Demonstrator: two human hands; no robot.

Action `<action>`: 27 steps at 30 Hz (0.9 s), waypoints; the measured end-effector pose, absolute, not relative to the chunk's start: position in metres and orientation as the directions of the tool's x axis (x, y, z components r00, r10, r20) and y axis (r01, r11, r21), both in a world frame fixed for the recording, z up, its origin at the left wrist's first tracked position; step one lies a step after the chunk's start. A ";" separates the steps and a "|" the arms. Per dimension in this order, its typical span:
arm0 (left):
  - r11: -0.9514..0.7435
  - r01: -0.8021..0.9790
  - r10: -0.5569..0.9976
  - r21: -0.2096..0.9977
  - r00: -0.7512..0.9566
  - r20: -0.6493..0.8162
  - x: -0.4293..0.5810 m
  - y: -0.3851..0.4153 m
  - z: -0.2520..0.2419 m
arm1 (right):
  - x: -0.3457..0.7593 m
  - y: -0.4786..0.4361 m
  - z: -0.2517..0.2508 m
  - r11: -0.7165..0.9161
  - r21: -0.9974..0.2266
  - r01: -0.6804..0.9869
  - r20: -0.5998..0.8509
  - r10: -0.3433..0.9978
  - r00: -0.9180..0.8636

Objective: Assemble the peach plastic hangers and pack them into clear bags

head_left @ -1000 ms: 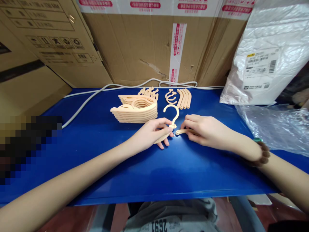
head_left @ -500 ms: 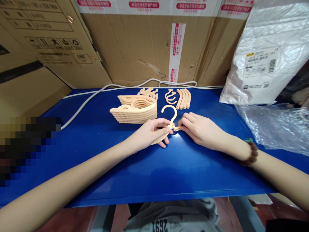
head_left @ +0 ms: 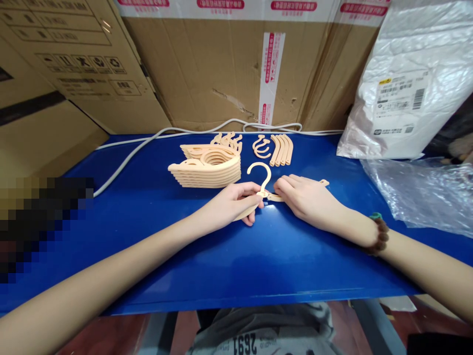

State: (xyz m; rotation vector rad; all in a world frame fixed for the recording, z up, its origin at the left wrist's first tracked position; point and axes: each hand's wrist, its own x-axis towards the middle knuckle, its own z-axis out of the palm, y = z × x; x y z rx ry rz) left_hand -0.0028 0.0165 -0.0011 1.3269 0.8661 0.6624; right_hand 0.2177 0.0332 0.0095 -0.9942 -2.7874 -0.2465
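On the blue table (head_left: 229, 266), my left hand (head_left: 231, 202) is closed around a peach plastic hanger piece with a hook (head_left: 260, 175) that sticks up above my fingers. My right hand (head_left: 306, 199) grips a second peach hanger arm (head_left: 275, 198); its near end meets the hook piece and its far end (head_left: 324, 183) shows past my knuckles. Behind my left hand lies a stack of finished peach hangers (head_left: 209, 167). Loose hooks (head_left: 261, 147) and curved arms (head_left: 283, 149) lie further back.
Cardboard boxes (head_left: 236, 64) wall off the back and left. A white cable (head_left: 148, 143) runs along the table's rear. At the right are a white plastic parcel (head_left: 402, 84) and a crumpled clear bag (head_left: 424, 192). A pixelated patch covers the left edge.
My right hand has slid left with its hanger arm until that arm's end meets the hook piece held in my left hand. The left hand has barely shifted.
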 end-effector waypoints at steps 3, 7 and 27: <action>0.143 0.073 0.823 0.987 0.544 -0.160 -0.003 0.017 -0.002 | 0.216 0.031 0.010 0.724 0.065 0.686 0.230 0.658 -0.717; 0.099 0.094 0.811 0.991 0.569 -0.135 -0.005 0.017 -0.002 | 0.216 0.027 0.014 0.699 0.017 0.715 0.198 0.699 -0.687; 0.197 0.154 0.804 0.968 0.540 -0.250 -0.004 0.016 0.011 | 0.217 0.023 0.016 0.802 -0.001 0.597 0.200 0.585 -0.786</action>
